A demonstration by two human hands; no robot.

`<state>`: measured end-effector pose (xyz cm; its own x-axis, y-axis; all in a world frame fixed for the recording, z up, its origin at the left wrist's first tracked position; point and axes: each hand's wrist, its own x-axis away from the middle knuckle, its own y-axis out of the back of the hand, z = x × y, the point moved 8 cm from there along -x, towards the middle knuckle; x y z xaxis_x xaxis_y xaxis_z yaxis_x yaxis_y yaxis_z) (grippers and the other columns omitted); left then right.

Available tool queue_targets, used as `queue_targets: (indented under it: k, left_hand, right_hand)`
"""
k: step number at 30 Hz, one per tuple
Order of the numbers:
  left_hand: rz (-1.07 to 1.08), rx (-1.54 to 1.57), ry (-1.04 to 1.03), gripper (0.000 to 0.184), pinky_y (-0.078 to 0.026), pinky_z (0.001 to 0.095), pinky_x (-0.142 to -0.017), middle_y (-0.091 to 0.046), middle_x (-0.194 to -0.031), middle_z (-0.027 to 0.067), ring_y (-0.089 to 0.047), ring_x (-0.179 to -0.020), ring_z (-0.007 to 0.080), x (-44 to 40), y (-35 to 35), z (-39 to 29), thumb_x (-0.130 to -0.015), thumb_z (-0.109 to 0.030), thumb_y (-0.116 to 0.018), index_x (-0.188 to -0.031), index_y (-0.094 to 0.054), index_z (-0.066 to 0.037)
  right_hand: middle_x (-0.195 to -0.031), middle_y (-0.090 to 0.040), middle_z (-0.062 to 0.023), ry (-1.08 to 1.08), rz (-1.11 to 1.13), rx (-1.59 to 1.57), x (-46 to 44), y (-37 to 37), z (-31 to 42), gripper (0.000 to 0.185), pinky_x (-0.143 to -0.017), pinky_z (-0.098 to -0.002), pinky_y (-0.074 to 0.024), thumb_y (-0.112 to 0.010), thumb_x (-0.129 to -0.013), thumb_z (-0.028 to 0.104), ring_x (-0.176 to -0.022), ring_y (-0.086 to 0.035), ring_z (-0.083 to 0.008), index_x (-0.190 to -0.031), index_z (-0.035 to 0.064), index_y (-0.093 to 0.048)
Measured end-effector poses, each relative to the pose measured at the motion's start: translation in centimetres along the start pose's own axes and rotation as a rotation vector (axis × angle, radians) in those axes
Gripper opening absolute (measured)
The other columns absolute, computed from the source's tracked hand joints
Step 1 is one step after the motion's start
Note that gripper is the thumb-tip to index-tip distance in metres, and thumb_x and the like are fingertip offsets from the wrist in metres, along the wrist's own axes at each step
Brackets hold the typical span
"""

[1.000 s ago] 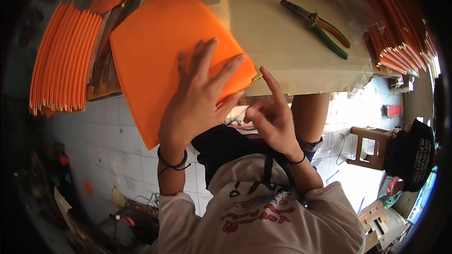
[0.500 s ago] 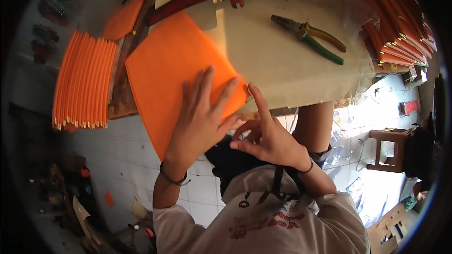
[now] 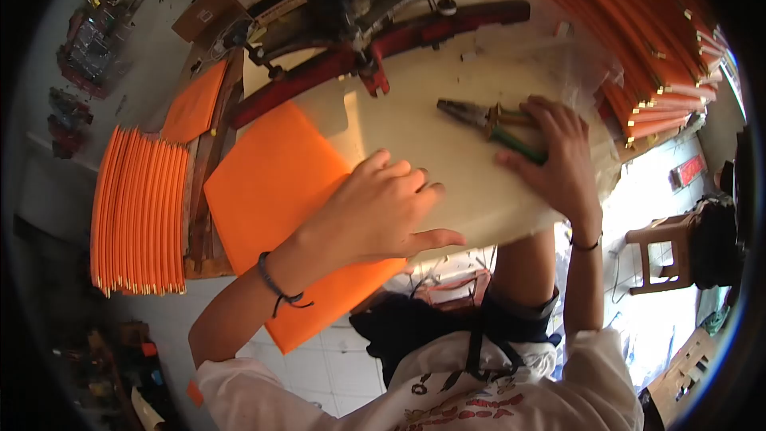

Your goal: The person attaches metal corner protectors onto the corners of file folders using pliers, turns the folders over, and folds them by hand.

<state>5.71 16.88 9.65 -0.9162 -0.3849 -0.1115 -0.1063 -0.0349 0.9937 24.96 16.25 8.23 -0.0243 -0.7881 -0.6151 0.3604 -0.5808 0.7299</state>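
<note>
An orange folder-like sheet (image 3: 275, 183) lies at an angle on the left part of the table, its lower corner hanging over the front edge. Above its right side is my left hand (image 3: 387, 211), fingers loosely bent and thumb stretched to the right; it holds nothing I can see. My right hand (image 3: 558, 148) is at the pliers (image 3: 511, 129), which have green and yellow handles. Its fingers reach over the handles, thumb near the green one, and the pliers' jaws point left. Whether the hand grips them is unclear.
A red and black metal machine (image 3: 375, 40) spans the back of the table (image 3: 447, 183). Stacks of orange folders stand at the left (image 3: 140, 211) and right (image 3: 650, 56). A brown stool (image 3: 662, 251) is on the floor at the right.
My right hand has moved from the folder's corner up and right to the pliers. My left hand has shifted right, its fingers now bent. The view has tilted, showing more of the machine.
</note>
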Motion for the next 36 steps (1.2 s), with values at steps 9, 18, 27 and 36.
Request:
queue_targets:
  k: [9, 18, 27, 36]
  left_hand:
    - [0.001, 0.308, -0.001, 0.047, -0.049, 0.0372, -0.054, -0.060, -0.060, 0.0057, -0.062, -0.055, 0.0289, -2.9, -3.2, 4.5, -0.089, -0.048, -0.065, -0.071, -0.059, -0.006]
    - [-0.269, 0.486, 0.265, 0.030, -0.044, 0.0366, -0.052, -0.053, -0.061, 0.0039, -0.056, -0.053, 0.0207, -2.5, -3.1, 8.0, -0.085, -0.019, -0.075, -0.102, -0.056, -0.004]
    - [-0.284, 0.598, 0.352, 0.027, -0.039, 0.0318, -0.051, -0.047, -0.058, 0.0059, -0.047, -0.051, 0.0154, -2.3, -3.1, 8.8, -0.085, -0.007, -0.075, -0.102, -0.056, -0.002]
    - [-0.229, 0.658, 0.326, 0.028, -0.045, 0.0276, -0.059, -0.060, -0.083, 0.0045, -0.052, -0.063, 0.0150, -2.0, -3.7, 8.5, -0.077, -0.014, -0.083, -0.096, -0.068, -0.001]
  right_hand:
    - [-0.106, -0.069, -0.0086, -0.170, 0.017, -0.092, -0.5, -0.6, -0.3, 0.055, -0.095, -0.0419, -0.0442, -0.088, -0.061, 0.027, -0.108, -0.058, -0.0312, -0.108, 0.0071, -0.068]
    - [-0.104, -0.069, -0.0085, -0.230, 0.021, -0.136, -0.1, -1.2, -0.3, 0.062, -0.093, -0.0416, -0.0458, -0.090, -0.052, 0.027, -0.105, -0.060, -0.0313, -0.106, 0.0065, -0.069]
    - [-0.101, -0.071, -0.0078, -0.161, 0.053, -0.274, 0.3, -1.2, -0.3, 0.065, -0.091, -0.0411, -0.0467, -0.091, -0.047, 0.030, -0.102, -0.062, -0.0306, -0.103, 0.0044, -0.070]
    - [-0.129, -0.062, -0.0129, -0.218, -0.107, -0.139, 0.4, -0.7, -1.4, 0.062, -0.100, -0.0439, -0.0435, -0.087, -0.048, 0.017, -0.118, -0.057, -0.0328, -0.106, 0.0049, -0.069]
